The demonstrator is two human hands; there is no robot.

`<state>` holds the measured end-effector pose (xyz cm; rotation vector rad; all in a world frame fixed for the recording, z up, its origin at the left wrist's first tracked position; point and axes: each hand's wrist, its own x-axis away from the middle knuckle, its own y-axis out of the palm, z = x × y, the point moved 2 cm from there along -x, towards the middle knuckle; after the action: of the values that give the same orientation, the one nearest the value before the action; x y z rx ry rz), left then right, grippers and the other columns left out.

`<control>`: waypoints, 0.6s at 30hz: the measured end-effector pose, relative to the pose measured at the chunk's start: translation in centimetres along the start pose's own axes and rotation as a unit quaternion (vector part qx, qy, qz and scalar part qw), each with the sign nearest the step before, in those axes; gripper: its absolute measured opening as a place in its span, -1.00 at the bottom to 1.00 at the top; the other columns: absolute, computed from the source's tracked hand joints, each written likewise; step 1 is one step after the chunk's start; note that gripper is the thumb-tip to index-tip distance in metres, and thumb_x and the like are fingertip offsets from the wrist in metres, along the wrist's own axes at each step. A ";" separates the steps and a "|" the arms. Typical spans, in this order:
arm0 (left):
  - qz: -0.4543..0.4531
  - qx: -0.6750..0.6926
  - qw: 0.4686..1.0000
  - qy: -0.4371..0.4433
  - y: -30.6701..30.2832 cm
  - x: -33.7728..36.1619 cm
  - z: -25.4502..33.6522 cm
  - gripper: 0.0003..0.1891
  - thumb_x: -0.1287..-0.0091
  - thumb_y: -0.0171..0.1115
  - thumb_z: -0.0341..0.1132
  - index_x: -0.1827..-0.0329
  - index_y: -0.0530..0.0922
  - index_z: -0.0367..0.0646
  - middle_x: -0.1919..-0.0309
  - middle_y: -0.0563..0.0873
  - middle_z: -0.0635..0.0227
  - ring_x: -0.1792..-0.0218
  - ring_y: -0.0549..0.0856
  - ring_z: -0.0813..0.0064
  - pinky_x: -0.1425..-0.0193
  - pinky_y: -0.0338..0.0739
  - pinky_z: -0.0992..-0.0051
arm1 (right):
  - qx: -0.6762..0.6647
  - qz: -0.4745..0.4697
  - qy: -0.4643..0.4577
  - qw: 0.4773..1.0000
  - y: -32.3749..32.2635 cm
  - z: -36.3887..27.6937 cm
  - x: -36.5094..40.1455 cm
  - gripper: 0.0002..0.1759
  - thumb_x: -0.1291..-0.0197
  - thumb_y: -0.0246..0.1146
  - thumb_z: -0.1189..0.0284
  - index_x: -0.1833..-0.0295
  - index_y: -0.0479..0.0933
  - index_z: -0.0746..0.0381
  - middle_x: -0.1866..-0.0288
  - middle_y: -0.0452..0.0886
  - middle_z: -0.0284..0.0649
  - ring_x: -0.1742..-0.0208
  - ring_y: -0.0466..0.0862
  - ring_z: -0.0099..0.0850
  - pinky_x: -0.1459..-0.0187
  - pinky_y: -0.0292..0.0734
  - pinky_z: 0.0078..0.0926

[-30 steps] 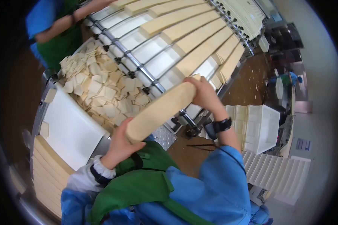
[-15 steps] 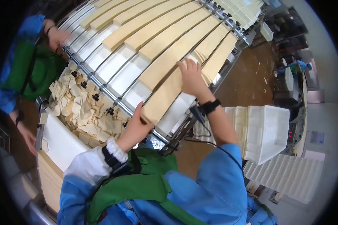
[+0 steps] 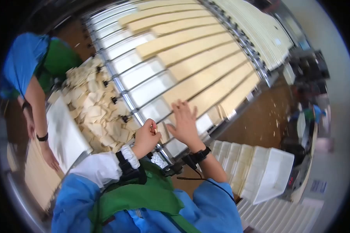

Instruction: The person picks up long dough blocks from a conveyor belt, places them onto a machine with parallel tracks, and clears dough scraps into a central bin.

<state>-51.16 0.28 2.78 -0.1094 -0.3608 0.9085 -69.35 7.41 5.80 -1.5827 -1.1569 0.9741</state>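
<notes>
My left hand is at the near metal rail, its fingers curled into a pinch; whatever they hold is too small to make out. Just to its right, my right hand is spread open, palm down over the nearest lanes. A short cream-coloured piece shows between my two hands. Long, flat cream slabs lie side by side on a white surface, with thin dark rods between the lanes.
At left, a pile of cream offcuts lies beneath the rail. A co-worker in blue and green reaches down near a white panel. Nested white tubs stand at right, and further cream strips lie beyond the far rail.
My right hand has come off the slab toward me and spread flat. My left hand has let go of the slab's end and curled shut. The co-worker's arm has swung lower, and the view has turned.
</notes>
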 end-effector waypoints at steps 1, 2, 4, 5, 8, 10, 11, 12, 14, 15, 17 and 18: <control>-0.011 0.019 1.000 0.004 -2.0 1.1 0.1 -0.72 -0.28 0.37 -0.48 0.11 0.40 -0.12 0.56 0.66 0.27 0.54 0.70 0.51 0.42 0.54 0.44 | 0.094 -0.016 0.010 0.995 0.6 0.1 -0.2 0.04 -0.11 0.49 0.06 -0.64 0.21 0.14 -0.68 0.16 0.04 -0.72 0.07 0.05 -0.60 -0.23 0.45; -0.002 0.082 0.997 -0.009 -4.6 2.4 1.3 -0.72 -0.31 0.37 -0.50 0.09 0.41 -0.14 0.49 0.66 0.39 0.43 0.70 0.62 0.35 0.54 0.54 | 0.106 -0.013 0.031 0.994 1.2 0.8 -0.4 0.06 -0.11 0.50 0.02 -0.65 0.20 0.15 -0.71 0.12 0.04 -0.74 0.02 0.06 -0.60 -0.26 0.48; 0.072 0.134 0.988 -0.018 -9.6 4.2 1.3 -0.72 -0.33 0.36 -0.52 0.06 0.41 -0.15 0.41 0.66 0.42 0.36 0.68 0.65 0.30 0.55 0.58 | 0.134 0.009 0.073 0.988 1.6 0.7 -0.1 0.07 -0.15 0.49 0.03 -0.66 0.15 0.20 -0.74 0.03 0.07 -0.77 -0.07 0.07 -0.59 -0.30 0.52; 0.123 0.181 0.976 -0.015 -12.1 5.2 0.7 -0.72 -0.35 0.36 -0.54 0.03 0.42 -0.16 0.32 0.65 0.45 0.28 0.67 0.68 0.24 0.55 0.61 | 0.158 -0.011 0.068 0.985 1.9 0.4 0.0 0.11 -0.15 0.48 0.04 -0.69 0.10 0.18 -0.74 0.04 0.08 -0.77 -0.07 0.08 -0.59 -0.29 0.52; 0.284 0.225 0.932 -0.002 -18.2 9.2 -2.4 -0.69 -0.38 0.32 -0.56 -0.08 0.42 -0.18 0.16 0.62 0.42 0.19 0.64 0.65 0.15 0.57 0.61 | 0.120 0.039 -0.012 0.992 -0.1 -5.4 -1.3 0.07 -0.05 0.48 0.25 -0.66 0.14 0.22 -0.70 0.06 0.20 -0.71 0.02 0.21 -0.57 -0.17 0.49; 0.342 0.165 0.925 0.003 -22.4 13.0 -6.3 -0.64 -0.34 0.33 -0.54 -0.12 0.41 -0.19 0.14 0.63 0.36 0.18 0.65 0.60 0.13 0.59 0.56 | 0.026 0.067 -0.148 0.986 -0.4 -12.1 -2.5 -0.08 -0.08 0.44 0.35 -0.57 0.29 0.29 -0.62 0.21 0.20 -0.65 0.15 0.21 -0.57 -0.07 0.41; 0.377 0.162 0.912 -0.006 -24.1 15.0 -8.6 -0.64 -0.34 0.33 -0.54 -0.12 0.41 -0.19 0.14 0.63 0.36 0.18 0.65 0.60 0.13 0.59 0.56 | -0.017 0.066 -0.210 0.975 -0.4 -16.2 -3.0 -0.15 -0.07 0.43 0.40 -0.52 0.36 0.30 -0.57 0.29 0.20 -0.61 0.23 0.23 -0.56 0.02 0.36; 0.416 0.150 0.896 -0.040 -25.4 17.1 -10.9 -0.63 -0.34 0.33 -0.56 -0.13 0.41 -0.16 0.12 0.59 0.37 0.14 0.63 0.60 0.08 0.58 0.56 | -0.081 0.029 -0.254 0.963 0.2 -20.4 -3.4 -0.22 -0.06 0.43 0.44 -0.45 0.41 0.30 -0.51 0.36 0.20 -0.55 0.30 0.23 -0.53 0.12 0.31; 0.508 0.134 0.848 -0.072 -27.8 21.2 -15.5 -0.59 -0.28 0.32 -0.59 -0.15 0.42 -0.14 0.16 0.54 0.38 0.14 0.57 0.57 0.05 0.55 0.55 | -0.184 -0.025 -0.352 0.917 1.6 -29.4 -3.0 -0.35 -0.03 0.44 0.54 -0.31 0.50 0.31 -0.36 0.47 0.19 -0.40 0.45 0.22 -0.42 0.34 0.20; 0.528 0.138 0.834 -0.076 -28.9 23.1 -17.4 -0.59 -0.28 0.32 -0.59 -0.15 0.42 -0.14 0.16 0.54 0.38 0.14 0.57 0.57 0.05 0.55 0.55 | -0.234 -0.056 -0.391 0.888 2.7 -33.8 -2.4 -0.37 -0.05 0.44 0.52 -0.30 0.50 0.32 -0.34 0.48 0.19 -0.38 0.48 0.20 -0.38 0.39 0.15; 0.640 0.090 0.741 -0.182 -31.7 27.1 -20.5 -0.55 -0.17 0.34 -0.54 -0.14 0.46 -0.17 0.22 0.59 0.30 0.28 0.61 0.49 0.18 0.59 0.46 | -0.312 -0.156 -0.446 0.824 4.8 -42.9 -1.5 -0.44 -0.11 0.40 0.51 -0.27 0.51 0.34 -0.29 0.50 0.18 -0.35 0.50 0.18 -0.38 0.44 0.04; 0.667 0.123 0.706 -0.204 -33.4 28.8 -21.0 -0.49 -0.14 0.35 -0.52 -0.19 0.47 -0.15 0.27 0.55 0.28 0.29 0.60 0.45 0.20 0.59 0.41 | -0.368 -0.199 -0.472 0.776 6.0 -47.2 -1.4 -0.46 -0.15 0.37 0.50 -0.27 0.50 0.36 -0.30 0.50 0.16 -0.35 0.50 0.17 -0.39 0.43 0.04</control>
<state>-2.58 3.66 -1.27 0.1189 -0.5650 2.4595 -23.91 -5.04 12.74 -1.2356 -2.7261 1.1050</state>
